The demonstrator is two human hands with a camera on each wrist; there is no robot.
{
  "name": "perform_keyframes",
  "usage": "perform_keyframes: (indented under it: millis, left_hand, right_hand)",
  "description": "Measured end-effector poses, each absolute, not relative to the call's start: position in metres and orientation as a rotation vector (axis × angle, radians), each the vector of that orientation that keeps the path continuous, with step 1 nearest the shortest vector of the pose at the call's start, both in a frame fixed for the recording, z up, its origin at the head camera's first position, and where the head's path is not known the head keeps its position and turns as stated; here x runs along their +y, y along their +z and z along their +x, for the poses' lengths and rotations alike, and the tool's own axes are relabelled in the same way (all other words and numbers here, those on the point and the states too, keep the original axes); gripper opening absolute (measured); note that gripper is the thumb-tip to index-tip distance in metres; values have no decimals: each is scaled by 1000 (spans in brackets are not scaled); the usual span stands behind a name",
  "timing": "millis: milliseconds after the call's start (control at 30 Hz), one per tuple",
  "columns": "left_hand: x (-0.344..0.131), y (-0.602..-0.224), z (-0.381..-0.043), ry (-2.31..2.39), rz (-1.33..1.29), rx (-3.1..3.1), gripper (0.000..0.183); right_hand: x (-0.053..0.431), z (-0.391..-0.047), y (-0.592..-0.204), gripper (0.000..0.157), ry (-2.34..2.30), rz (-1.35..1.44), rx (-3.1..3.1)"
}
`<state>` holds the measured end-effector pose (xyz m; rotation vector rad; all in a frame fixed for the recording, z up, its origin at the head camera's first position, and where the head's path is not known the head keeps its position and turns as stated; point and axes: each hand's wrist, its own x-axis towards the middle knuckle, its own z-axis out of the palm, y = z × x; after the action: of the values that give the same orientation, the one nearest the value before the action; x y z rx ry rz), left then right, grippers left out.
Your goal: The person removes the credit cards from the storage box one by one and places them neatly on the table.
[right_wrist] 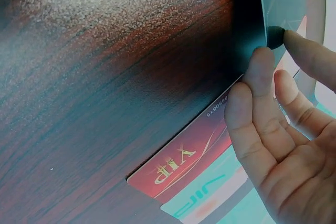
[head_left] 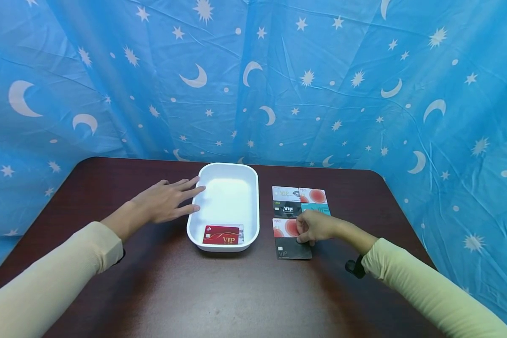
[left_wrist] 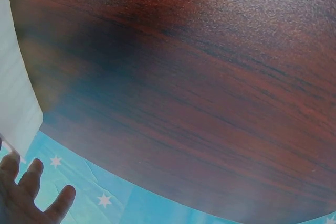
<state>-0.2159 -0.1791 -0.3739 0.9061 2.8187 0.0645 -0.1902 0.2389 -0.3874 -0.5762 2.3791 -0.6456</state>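
Note:
My right hand (head_left: 314, 225) pinches the edge of a dark grey VIP card (head_left: 291, 251) between thumb and fingertips. In the right wrist view that grey card (right_wrist: 283, 3) casts a dark shadow on the table. Below the fingers there lie a red VIP card (right_wrist: 178, 166) and a teal VIP card (right_wrist: 202, 184). With fingers spread, my left hand (head_left: 165, 202) rests at the left rim of a white tray (head_left: 255, 202). Inside the tray, at its near end, a red VIP card (head_left: 219, 234) overlaps a pale card (head_left: 241, 230).
More cards lie right of the tray: a white VIP card (head_left: 285, 192), a black one (head_left: 285, 210), a teal one (head_left: 317, 206) and two with red circles (head_left: 317, 195). The brown table (head_left: 186, 291) ends at a blue curtain (head_left: 236, 117) with moons and stars.

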Motion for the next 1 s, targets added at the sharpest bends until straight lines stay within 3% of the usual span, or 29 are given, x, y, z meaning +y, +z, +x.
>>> perform_keyframes:
  millis: [1000]
  left_hand:
    - [-180, -373, -215, 67, 933, 2819, 66]
  right_hand:
    - [234, -190, -387, 24, -570, -537, 2442]
